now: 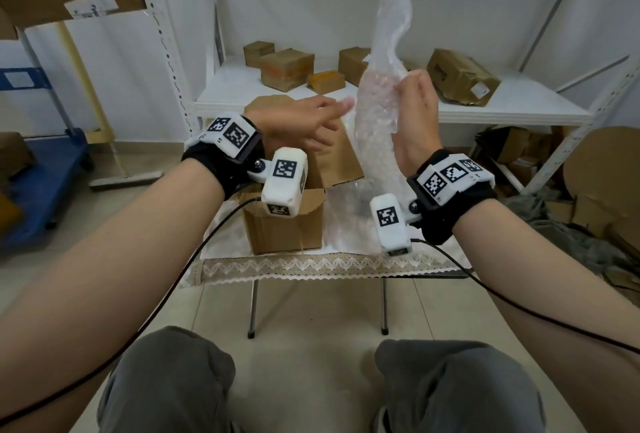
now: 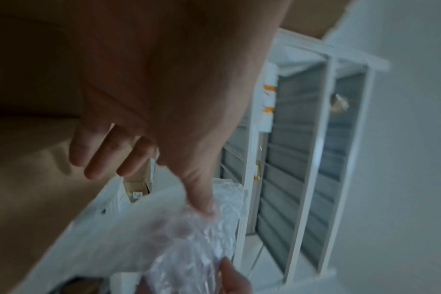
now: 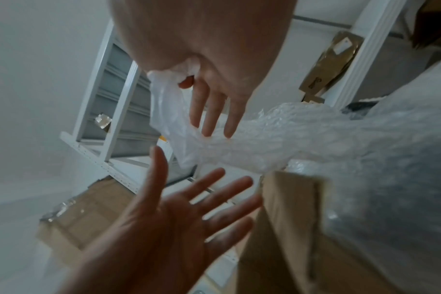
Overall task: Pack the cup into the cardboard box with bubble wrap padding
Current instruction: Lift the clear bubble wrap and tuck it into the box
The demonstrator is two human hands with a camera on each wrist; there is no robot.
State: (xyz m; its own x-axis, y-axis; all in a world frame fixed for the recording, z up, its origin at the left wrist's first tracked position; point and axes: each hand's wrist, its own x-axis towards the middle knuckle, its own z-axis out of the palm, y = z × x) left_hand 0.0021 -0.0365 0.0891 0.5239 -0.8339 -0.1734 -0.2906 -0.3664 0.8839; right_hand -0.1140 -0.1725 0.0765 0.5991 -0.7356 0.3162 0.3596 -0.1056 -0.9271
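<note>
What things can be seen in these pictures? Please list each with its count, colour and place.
bubble wrap: one long sheet, clear, lifted upright over the table, lower end on the cloth
cardboard box: one, brown, flaps open, on the table, left of the wrap
tablecloth: one, white with lace edge, over the folding table
small boxes: several, brown, on the white shelf behind
blue cart: one, on the floor at left
cup: not visible in any view
wrist cameras: two, white with black markers, one on each wrist
left hand: open, fingers spread, reaching to the wrap
right hand: its grip pinches the wrap by thumb and forefinger
</note>
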